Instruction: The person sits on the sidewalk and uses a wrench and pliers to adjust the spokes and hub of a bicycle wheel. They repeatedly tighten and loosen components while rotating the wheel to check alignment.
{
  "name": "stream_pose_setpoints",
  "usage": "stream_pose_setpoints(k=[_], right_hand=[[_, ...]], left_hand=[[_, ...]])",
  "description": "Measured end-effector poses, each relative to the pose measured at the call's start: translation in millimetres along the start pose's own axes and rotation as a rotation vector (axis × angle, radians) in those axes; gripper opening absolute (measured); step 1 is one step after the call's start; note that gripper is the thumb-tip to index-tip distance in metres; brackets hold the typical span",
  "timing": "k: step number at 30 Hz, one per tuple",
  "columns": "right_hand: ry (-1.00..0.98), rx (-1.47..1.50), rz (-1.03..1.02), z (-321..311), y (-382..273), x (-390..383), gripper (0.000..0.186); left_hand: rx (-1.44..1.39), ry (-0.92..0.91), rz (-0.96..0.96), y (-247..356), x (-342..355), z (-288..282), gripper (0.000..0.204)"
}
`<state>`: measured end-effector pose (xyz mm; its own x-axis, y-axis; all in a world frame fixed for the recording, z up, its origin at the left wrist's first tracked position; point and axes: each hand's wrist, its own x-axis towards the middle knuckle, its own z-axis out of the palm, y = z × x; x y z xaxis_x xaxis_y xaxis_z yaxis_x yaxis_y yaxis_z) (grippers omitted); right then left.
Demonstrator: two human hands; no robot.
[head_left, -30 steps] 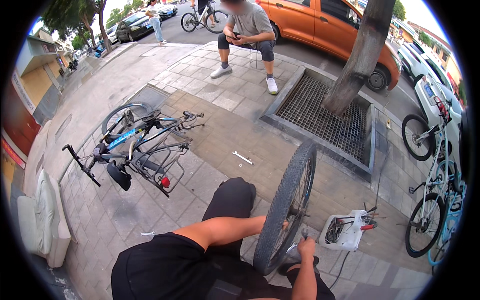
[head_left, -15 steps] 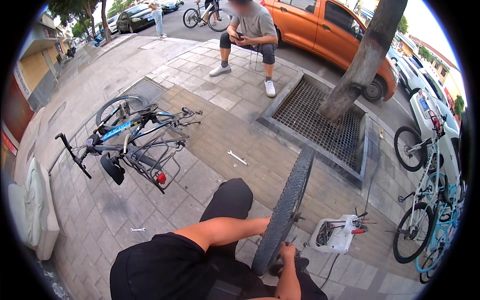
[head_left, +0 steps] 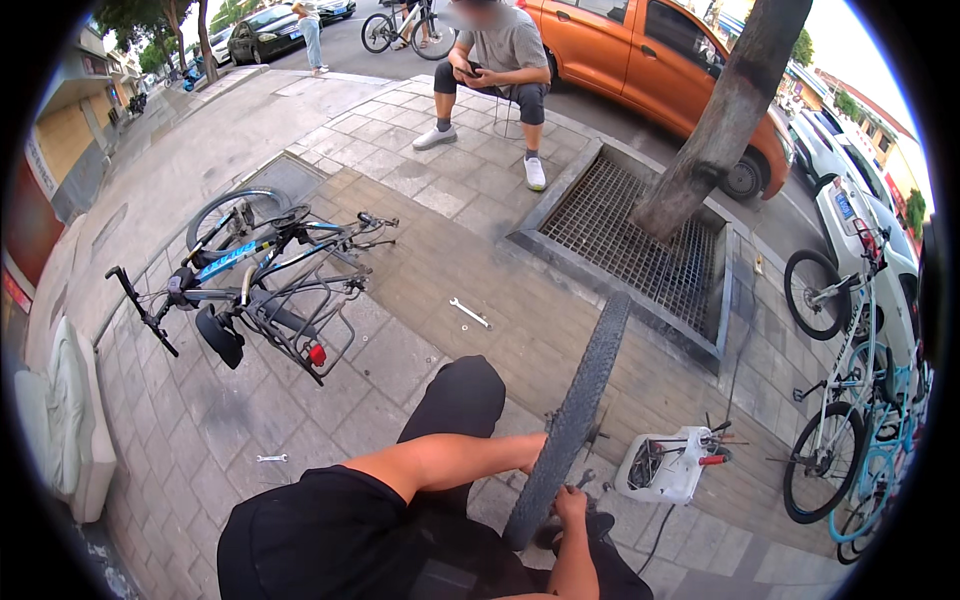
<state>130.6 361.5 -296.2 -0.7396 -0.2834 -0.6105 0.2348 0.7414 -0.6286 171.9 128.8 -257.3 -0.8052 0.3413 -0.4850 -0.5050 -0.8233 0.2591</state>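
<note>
A bicycle wheel with a knobby black tyre (head_left: pixel 566 424) stands upright, nearly edge-on, between my arms. My left hand (head_left: pixel 530 453) reaches to the left side of the wheel, its fingers hidden behind the tyre. My right hand (head_left: pixel 571 502) is closed beside the tyre's right side, low down, on something I cannot make out. An open-end wrench (head_left: pixel 470 312) lies on the paving ahead, a smaller wrench (head_left: pixel 271 458) to the left. A white plastic container (head_left: pixel 650 484) of tools stands right of the wheel.
A partly dismantled bicycle (head_left: pixel 235 258) lies front left, a pale cushion (head_left: pixel 80 420) behind it. A seated person (head_left: pixel 508 60) holds a phone beside a tree grate (head_left: pixel 550 222), tree (head_left: pixel 705 150) and orange car (head_left: pixel 630 60). Bicycles (head_left: pixel 840 450) stand at right. A cable (head_left: pixel 660 530) crosses the paving.
The wheel has turned more edge-on. My right hand has moved left, closer to the tyre, and the tool seen in it earlier is hidden. The view has shifted slightly.
</note>
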Motion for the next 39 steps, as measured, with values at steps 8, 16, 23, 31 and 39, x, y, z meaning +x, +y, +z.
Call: stream_pose_setpoints(k=[8, 16, 23, 31, 39], right_hand=[[0.064, 0.052, 0.045, -4, -19, -16, 0.029], [0.031, 0.139, 0.021, -6, -19, -20, 0.027], [0.029, 0.184, 0.08, -9, -12, -17, 0.023], [0.035, 0.197, 0.066, -8, -6, -14, 0.023], [0.052, 0.166, 0.084, -7, -12, -16, 0.025]], left_hand=[[0.022, 0.317, -0.058, 9, -18, 40, 0.034], [0.01, 0.364, -0.152, 13, -29, 64, 0.029], [0.037, 0.349, -0.173, 11, -23, 67, 0.028], [-0.024, 0.299, -0.113, 3, -5, 45, 0.028], [-0.002, 0.303, -0.139, 12, -24, 64, 0.03]])
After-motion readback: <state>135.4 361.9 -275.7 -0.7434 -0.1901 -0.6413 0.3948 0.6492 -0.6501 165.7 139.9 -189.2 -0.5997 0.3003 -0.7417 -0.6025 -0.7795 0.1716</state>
